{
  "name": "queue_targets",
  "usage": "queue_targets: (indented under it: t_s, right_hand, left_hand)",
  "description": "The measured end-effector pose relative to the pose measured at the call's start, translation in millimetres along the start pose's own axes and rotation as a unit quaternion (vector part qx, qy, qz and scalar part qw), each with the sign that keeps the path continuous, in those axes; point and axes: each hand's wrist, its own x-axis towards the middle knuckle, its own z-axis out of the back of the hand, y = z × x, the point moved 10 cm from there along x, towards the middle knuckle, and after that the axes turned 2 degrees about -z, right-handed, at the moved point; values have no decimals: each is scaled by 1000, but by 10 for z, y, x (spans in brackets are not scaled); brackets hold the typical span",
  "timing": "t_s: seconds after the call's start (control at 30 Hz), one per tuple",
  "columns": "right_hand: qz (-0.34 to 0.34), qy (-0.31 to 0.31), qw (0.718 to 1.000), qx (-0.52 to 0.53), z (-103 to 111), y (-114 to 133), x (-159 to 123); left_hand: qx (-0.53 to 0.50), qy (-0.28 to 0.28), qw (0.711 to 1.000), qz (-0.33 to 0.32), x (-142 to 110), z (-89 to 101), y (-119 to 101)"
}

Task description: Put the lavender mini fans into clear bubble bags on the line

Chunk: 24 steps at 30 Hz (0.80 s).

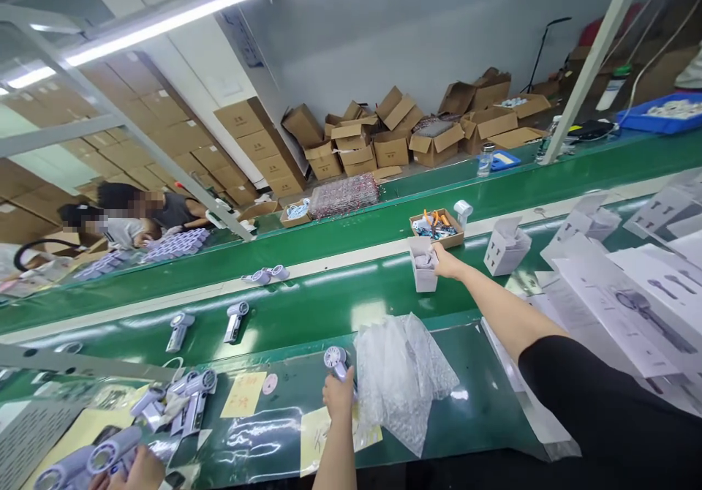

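My left hand [338, 398] is closed around a small pale lilac handheld fan [336, 358], its round grille facing up, over the near green worktop. Right beside it lies a pile of clear bubble-wrap bags [398, 377]. My right arm reaches far forward, and my right hand [448, 263] grips the side of an open white box [425, 279] over the green conveyor belt. Something pale and wrapped shows in the box's top. Behind that box sits a cardboard tray [453, 238] of tools with orange handles, with another white fan [462, 210] standing beside it.
More open white boxes [507, 249] and printed cartons [630, 314] stand to the right. Two fans [235, 322] lie on the belt at left. A co-worker's hand [140, 468] holds a fan at lower left, near a cluster of fans [191, 402]. Other people sit across the line.
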Motion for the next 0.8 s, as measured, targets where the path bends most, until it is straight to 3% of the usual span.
queue_targets:
  t_s: [0.07,0.17,0.3,0.37,0.4,0.47,0.53,0.57,0.63,0.7,0.8]
  right_hand:
    - [-7,6,1000,-3,-60,-92,67]
    - [-1,-16,1000,0,18,-109,15]
    - [11,-122,992,12,135,71,-418]
    - [-36,-115,989,90,-124,64,-771]
    - [-74,-76,982,159,-374,27,-960]
    - [-137,55,944,294,-994,6,-1359]
    - [-167,127,887,412,-1380,3,-1708]
    - [-173,118,862,461,-1421,-38,-1823]
    - [-186,57,819,540,-1309,-211,-1984]
    - [-204,-11,809,551,-1070,-440,-2129]
    - [-242,-50,803,543,-809,-689,-2404]
  left_hand:
    - [-2,34,999,9,31,-112,95]
    - [-20,48,999,8,78,-122,174]
    - [-101,48,994,-7,-83,-103,10]
    - [-223,79,971,-42,-393,-198,-314]
    - [-305,113,943,-72,-610,-279,-548]
    - [-391,208,883,-156,-1131,-461,-1069]
    - [-408,288,835,-230,-1628,-634,-1446]
    - [-397,307,827,-254,-1801,-712,-1535]
    - [-281,306,849,-327,-1999,-875,-1579]
    - [-104,280,864,-405,-2045,-1063,-1513]
    - [67,287,829,-476,-1992,-1363,-1381]
